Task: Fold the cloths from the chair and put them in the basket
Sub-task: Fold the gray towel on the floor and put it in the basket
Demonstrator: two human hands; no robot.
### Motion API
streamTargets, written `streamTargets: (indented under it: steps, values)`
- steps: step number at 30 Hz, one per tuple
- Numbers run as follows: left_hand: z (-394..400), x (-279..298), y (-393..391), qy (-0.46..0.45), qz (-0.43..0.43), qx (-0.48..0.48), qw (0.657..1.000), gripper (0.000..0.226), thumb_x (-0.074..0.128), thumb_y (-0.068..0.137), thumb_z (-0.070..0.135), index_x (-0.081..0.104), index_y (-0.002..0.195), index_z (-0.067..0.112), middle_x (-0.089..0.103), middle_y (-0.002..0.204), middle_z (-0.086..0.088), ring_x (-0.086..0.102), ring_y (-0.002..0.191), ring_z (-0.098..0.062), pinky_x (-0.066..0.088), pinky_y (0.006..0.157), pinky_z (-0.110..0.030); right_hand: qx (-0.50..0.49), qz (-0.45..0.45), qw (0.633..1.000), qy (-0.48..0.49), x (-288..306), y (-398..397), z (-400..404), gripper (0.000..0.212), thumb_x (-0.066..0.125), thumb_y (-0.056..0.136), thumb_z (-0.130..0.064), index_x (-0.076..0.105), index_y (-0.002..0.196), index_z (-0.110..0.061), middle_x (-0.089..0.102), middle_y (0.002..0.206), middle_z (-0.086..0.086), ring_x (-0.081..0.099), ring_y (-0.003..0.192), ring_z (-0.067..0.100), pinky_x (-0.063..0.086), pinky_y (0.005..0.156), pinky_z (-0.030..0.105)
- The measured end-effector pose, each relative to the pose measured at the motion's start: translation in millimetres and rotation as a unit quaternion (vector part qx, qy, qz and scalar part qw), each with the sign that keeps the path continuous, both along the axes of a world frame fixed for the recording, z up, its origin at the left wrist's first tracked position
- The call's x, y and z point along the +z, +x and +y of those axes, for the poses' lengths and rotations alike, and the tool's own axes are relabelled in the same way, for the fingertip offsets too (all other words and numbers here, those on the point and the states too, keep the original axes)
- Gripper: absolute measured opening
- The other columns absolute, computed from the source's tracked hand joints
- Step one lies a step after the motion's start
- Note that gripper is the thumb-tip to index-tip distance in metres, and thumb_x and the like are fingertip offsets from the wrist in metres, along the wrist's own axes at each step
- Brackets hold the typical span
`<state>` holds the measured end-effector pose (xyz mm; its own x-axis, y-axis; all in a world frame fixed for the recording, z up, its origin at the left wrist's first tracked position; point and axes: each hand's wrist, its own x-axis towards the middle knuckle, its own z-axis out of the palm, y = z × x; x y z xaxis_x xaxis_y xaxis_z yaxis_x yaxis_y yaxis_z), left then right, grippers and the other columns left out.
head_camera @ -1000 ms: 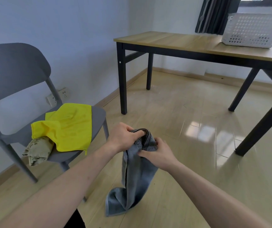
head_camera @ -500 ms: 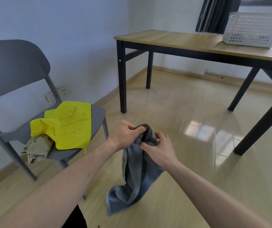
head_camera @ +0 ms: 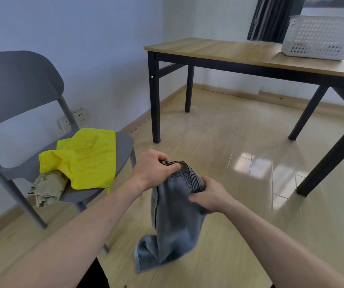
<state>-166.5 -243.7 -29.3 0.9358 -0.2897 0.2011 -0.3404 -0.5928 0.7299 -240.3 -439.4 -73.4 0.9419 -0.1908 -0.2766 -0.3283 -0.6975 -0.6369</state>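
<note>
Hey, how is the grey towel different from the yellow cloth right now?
The grey towel hangs in the air, gripped by the left hand and right hand; the yellow cloth lies untouched on the chair. The grey towel looks thick with a ribbed border; the yellow cloth looks thin and plain. Neither is in the basket.

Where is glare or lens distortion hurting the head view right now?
Head view: window glare washes out the floor right of the hands and the white basket; the wide-angle lens bows the table edge and chair; the grey towel, gripped by left hand and right hand, stays sharp.
</note>
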Motion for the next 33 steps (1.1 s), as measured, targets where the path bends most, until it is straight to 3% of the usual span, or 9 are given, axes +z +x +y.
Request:
streamTargets:
  steps: [4, 9, 14, 17, 19, 21, 24, 28, 33]
  values:
    - [0, 1, -1, 0.011, 0.019, -0.007, 1.000, 0.053, 0.080, 0.076, 0.052, 0.052, 0.049, 0.015, 0.037, 0.042, 0.011, 0.033, 0.042, -0.007, 0.025, 0.042, -0.019, -0.013, -0.079, 0.995, -0.062, -13, -2, 1, 0.004, 0.058, 0.073, -0.023, 0.056, 0.077, -0.023, 0.065, 0.076, -0.002, 0.060, 0.075, 0.030, 0.044, 0.058, 0.031]
    - [5, -5, 4, 0.104, 0.016, -0.007, 0.994, 0.049, 0.079, 0.071, 0.055, 0.062, 0.054, 0.012, 0.048, 0.048, 0.006, 0.042, 0.049, -0.009, 0.034, 0.049, -0.028, -0.083, -0.133, 0.983, -0.092, 2, 0, -16, 0.031, 0.052, 0.070, 0.001, 0.065, 0.082, -0.025, 0.066, 0.082, 0.001, 0.061, 0.080, 0.029, 0.043, 0.062, 0.028]
    - [2, -4, 0, 0.138, 0.028, -0.019, 0.990, 0.051, 0.078, 0.067, 0.065, 0.068, 0.059, 0.016, 0.055, 0.051, 0.006, 0.049, 0.052, -0.009, 0.036, 0.051, -0.031, -0.087, -0.077, 0.988, -0.104, 9, 4, -23, 0.018, 0.049, 0.076, -0.011, 0.066, 0.078, -0.016, 0.068, 0.080, 0.006, 0.063, 0.080, 0.033, 0.053, 0.063, 0.033]
    - [9, -4, 3, 0.179, 0.086, -0.045, 0.979, 0.046, 0.082, 0.064, 0.066, 0.073, 0.067, 0.021, 0.068, 0.067, 0.006, 0.064, 0.069, -0.013, 0.044, 0.055, -0.030, -0.055, -0.009, 0.996, -0.076, 8, 4, -23, 0.022, 0.048, 0.081, -0.025, 0.067, 0.079, -0.014, 0.067, 0.079, 0.009, 0.066, 0.074, 0.033, 0.060, 0.057, 0.040]
    - [13, -9, 5, 0.248, 0.126, -0.086, 0.957, 0.040, 0.082, 0.071, 0.061, 0.074, 0.078, 0.023, 0.068, 0.075, 0.009, 0.063, 0.074, -0.010, 0.042, 0.055, -0.024, -0.023, 0.049, 0.997, -0.063, 4, 4, -27, 0.025, 0.051, 0.082, -0.030, 0.070, 0.086, -0.015, 0.069, 0.084, 0.008, 0.068, 0.077, 0.030, 0.058, 0.053, 0.037]
    - [15, -22, 9, 0.307, 0.160, -0.119, 0.931, 0.028, 0.078, 0.081, 0.052, 0.075, 0.087, 0.025, 0.069, 0.081, 0.011, 0.063, 0.077, -0.008, 0.044, 0.058, -0.023, 0.018, 0.091, 0.991, -0.094, -4, 6, -35, 0.024, 0.053, 0.081, -0.032, 0.072, 0.086, -0.017, 0.071, 0.087, 0.004, 0.067, 0.082, 0.025, 0.056, 0.064, 0.036]
    - [17, -39, 20, 0.346, 0.168, -0.103, 0.917, 0.020, 0.070, 0.088, 0.041, 0.078, 0.094, 0.024, 0.073, 0.085, 0.005, 0.068, 0.085, -0.019, 0.053, 0.070, -0.031, 0.021, 0.107, 0.974, -0.196, -11, 6, -53, 0.020, 0.052, 0.080, -0.022, 0.070, 0.087, -0.017, 0.070, 0.087, 0.004, 0.069, 0.087, 0.027, 0.052, 0.065, 0.032]
    - [1, 1, 46, 0.282, 0.102, -0.045, 0.953, 0.017, 0.059, 0.091, 0.020, 0.075, 0.086, 0.025, 0.068, 0.080, 0.003, 0.065, 0.082, -0.022, 0.045, 0.060, -0.027, -0.043, 0.002, 0.944, -0.328, 27, 22, -89, 0.019, 0.050, 0.088, -0.016, 0.066, 0.098, -0.018, 0.070, 0.104, 0.010, 0.068, 0.097, 0.033, 0.053, 0.074, 0.033]
    - [-33, 143, 98, 0.018, 0.003, 0.053, 0.998, 0.021, 0.073, 0.085, 0.005, 0.073, 0.094, 0.024, 0.072, 0.093, -0.001, 0.067, 0.087, -0.023, 0.056, 0.067, -0.031, -0.159, -0.226, 0.916, -0.290, 169, 72, -108, 0.028, 0.049, 0.096, -0.016, 0.070, 0.116, -0.016, 0.066, 0.117, 0.018, 0.063, 0.108, 0.041, 0.051, 0.084, 0.040]
